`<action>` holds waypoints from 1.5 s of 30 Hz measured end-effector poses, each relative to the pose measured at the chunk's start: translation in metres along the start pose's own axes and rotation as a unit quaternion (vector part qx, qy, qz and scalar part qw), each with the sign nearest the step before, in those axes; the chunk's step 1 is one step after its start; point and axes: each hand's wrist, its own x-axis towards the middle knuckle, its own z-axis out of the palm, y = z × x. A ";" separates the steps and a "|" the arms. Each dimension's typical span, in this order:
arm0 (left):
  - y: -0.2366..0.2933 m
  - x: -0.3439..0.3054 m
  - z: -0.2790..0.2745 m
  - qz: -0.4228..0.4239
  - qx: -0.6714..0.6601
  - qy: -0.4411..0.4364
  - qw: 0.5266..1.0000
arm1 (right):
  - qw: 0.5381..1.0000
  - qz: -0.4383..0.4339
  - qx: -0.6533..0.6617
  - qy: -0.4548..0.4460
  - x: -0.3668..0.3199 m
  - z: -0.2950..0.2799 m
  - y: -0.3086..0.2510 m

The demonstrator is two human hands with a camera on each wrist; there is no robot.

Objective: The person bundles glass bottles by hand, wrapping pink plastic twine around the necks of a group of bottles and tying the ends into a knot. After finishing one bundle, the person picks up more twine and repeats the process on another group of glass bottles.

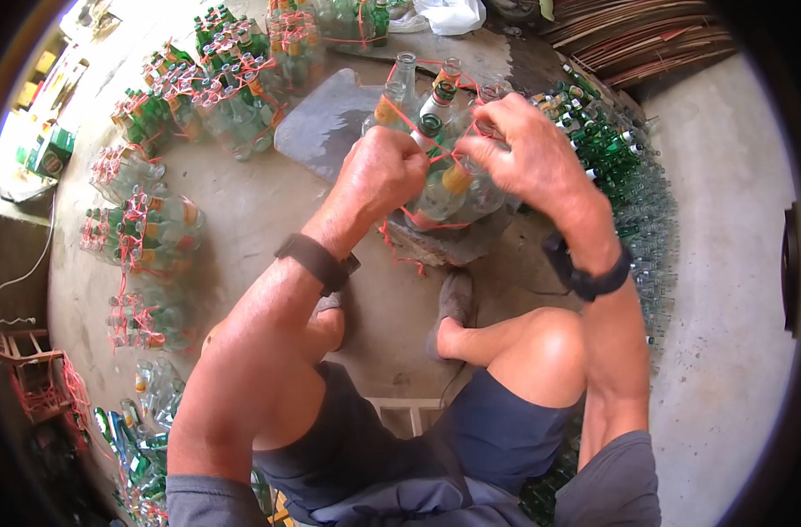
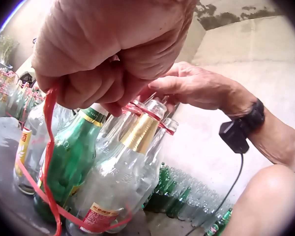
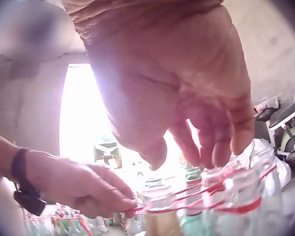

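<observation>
A bundle of glass bottles (image 1: 437,195), some clear and some green, stands upright on a low block (image 1: 453,248) in front of the person's feet. Red plastic string (image 2: 50,147) runs around the bodies and across the necks. With curled fingers the left hand (image 1: 381,171) grips the string at the near left of the bundle; a strand hangs down from its fist in the left wrist view. Over the necks at the right is the right hand (image 1: 528,158). Its thumb and bent fingers (image 3: 179,142) stand apart just above the bottle mouths in the right wrist view.
Tied bottle bundles (image 1: 154,224) stand along the left and far left. Many loose green and clear bottles (image 1: 611,149) crowd the right side. A grey board (image 1: 321,119) lies behind the block, and a white bag (image 1: 451,16) sits at the back.
</observation>
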 end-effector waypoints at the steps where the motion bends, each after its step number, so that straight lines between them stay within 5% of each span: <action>1: -0.001 0.001 -0.002 0.004 -0.016 -0.007 1.000 | 1.000 0.001 0.002 0.002 -0.007 0.006 -0.011; 6: -0.004 -0.001 -0.004 0.015 -0.064 -0.007 0.998 | 0.991 -0.001 -0.076 0.110 -0.018 0.030 -0.012; 30: 0.008 -0.011 -0.021 0.103 0.071 0.033 0.992 | 0.987 0.077 -0.068 0.122 -0.016 0.048 -0.013; 45: 0.044 0.041 -0.034 0.315 0.287 0.030 0.904 | 0.987 0.054 -0.055 0.140 -0.016 0.054 -0.015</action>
